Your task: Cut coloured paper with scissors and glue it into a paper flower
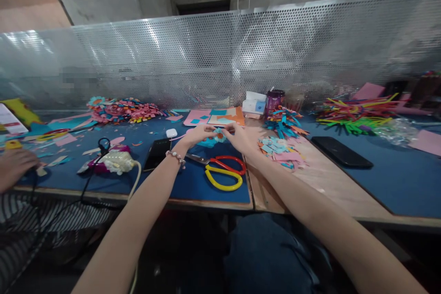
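Observation:
A light-blue paper flower (219, 136) with an orange centre is held up between my two hands over the table. My left hand (200, 134), with a beaded bracelet at the wrist, has its fingers closed at the flower's left side. From the other side, my right hand (236, 137) pinches the flower's right edge; its fingertips are partly hidden. Just below the hands lie scissors (225, 172) with one red and one yellow handle loop. Behind the hands are stacked sheets of coloured paper (196, 117) in pink, blue and orange.
A black phone (156, 154) and a power strip (115, 161) with cables lie left; a co-worker's hand (15, 167) is beyond. Paper scraps (280, 151), a dark phone (341, 151) and colourful stems (358, 112) are right. Finished-looking flowers (120, 110) are piled back left.

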